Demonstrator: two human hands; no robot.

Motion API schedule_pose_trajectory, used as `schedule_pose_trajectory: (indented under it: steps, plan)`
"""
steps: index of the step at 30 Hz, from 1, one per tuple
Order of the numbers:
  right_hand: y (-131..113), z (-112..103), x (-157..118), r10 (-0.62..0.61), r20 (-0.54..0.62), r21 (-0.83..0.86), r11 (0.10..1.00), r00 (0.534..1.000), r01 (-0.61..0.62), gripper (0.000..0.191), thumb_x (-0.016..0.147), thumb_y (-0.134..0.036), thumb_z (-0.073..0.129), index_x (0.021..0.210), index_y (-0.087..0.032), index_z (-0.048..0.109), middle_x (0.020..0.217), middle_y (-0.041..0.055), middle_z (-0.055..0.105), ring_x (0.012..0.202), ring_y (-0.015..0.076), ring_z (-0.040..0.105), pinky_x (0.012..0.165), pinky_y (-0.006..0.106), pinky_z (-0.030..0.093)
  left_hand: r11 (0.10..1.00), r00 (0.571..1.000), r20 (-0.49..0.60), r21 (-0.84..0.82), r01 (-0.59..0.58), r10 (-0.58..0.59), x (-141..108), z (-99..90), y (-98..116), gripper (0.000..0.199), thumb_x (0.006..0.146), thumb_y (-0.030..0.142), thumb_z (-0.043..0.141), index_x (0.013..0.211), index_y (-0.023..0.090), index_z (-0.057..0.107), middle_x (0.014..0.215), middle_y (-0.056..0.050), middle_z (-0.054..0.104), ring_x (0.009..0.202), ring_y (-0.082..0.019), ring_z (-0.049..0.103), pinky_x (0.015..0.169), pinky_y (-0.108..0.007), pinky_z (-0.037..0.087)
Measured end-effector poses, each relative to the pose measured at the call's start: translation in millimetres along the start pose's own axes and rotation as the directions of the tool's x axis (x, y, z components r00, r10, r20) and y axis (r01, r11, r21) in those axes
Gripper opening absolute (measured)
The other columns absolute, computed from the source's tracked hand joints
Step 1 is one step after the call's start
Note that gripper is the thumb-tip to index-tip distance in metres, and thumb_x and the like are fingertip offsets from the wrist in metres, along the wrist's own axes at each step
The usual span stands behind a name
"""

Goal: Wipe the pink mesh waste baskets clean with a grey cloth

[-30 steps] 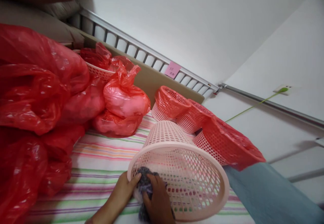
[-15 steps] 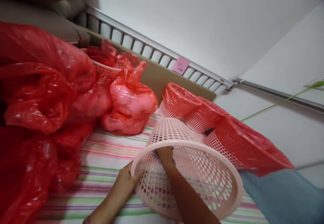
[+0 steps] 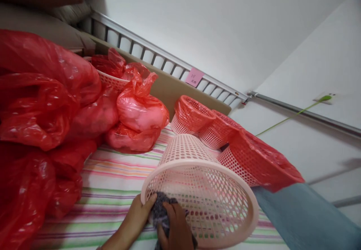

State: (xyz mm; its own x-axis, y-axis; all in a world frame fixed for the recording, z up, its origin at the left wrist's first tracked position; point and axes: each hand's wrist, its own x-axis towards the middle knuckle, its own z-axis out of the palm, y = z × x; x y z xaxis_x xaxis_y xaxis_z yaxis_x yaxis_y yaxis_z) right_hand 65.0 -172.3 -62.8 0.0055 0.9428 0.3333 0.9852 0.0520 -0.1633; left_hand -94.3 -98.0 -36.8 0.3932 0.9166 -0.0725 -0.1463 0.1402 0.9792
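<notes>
A pale pink perforated plastic basket [image 3: 187, 148] lies on its side on the striped sheet [image 3: 113, 189], its mouth toward me. My left hand [image 3: 138, 216] grips the left part of its rim, thumb on the inside. In my right hand [image 3: 178, 227] is a bunched dark grey cloth [image 3: 161, 208], pressed near the rim at the lower left of the mouth, close to my left thumb. Part of the cloth is hidden behind my right fingers.
Several pink baskets lined with red plastic bags [image 3: 194, 114] stand along the right. On the left are piled filled red plastic bags [image 3: 141, 110]. A slatted metal rail [image 3: 169, 67] with a pink note [image 3: 194, 76] runs behind. Blue-grey fabric [image 3: 310, 216] lies at the lower right.
My right hand has come out from deep inside the basket to the rim with the cloth. My left hand still holds the rim. The view has shifted slightly.
</notes>
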Motion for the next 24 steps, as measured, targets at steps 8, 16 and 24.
schedule_pose_trajectory:
  steps: [8,16,24]
  plan:
    - [24.7,-8.3,123.7,0.305,0.061,-0.155,0.943,0.950,-0.293,0.038,0.082,-0.027,0.047,0.115,-0.013,0.059,0.110,0.0137,0.062,0.108,0.0250,0.053,0.094,0.034,0.038,0.981,0.996,0.047,0.179,0.072,-0.081,-2.3,-5.2,25.5,0.057,0.082,0.059,0.043,0.090,0.008,0.068,0.070,-0.011,0.072,0.057,-0.023,0.063,0.050,-0.029,0.049]
    - [45.6,16.2,174.3,0.427,0.052,-0.195,0.891,0.903,-0.411,0.040,0.085,-0.035,0.044,0.110,-0.010,0.061,0.109,0.0198,0.062,0.107,0.0291,0.054,0.086,0.038,0.040,0.989,1.000,0.011,0.145,0.024,-0.026,10.6,-20.2,18.2,0.051,0.077,0.051,0.055,0.101,0.007,0.069,0.096,-0.014,0.074,0.092,-0.031,0.065,0.080,-0.035,0.051]
    - [14.0,-6.3,128.6,0.355,0.053,-0.153,0.926,0.933,-0.344,0.041,0.082,-0.029,0.046,0.117,-0.010,0.057,0.106,0.0156,0.063,0.104,0.0270,0.056,0.092,0.035,0.040,0.998,0.998,0.007,-0.013,0.065,-0.065,7.3,0.7,-11.4,0.045,0.070,0.047,0.060,0.090,0.007,0.069,0.092,-0.015,0.074,0.090,-0.032,0.065,0.079,-0.037,0.051]
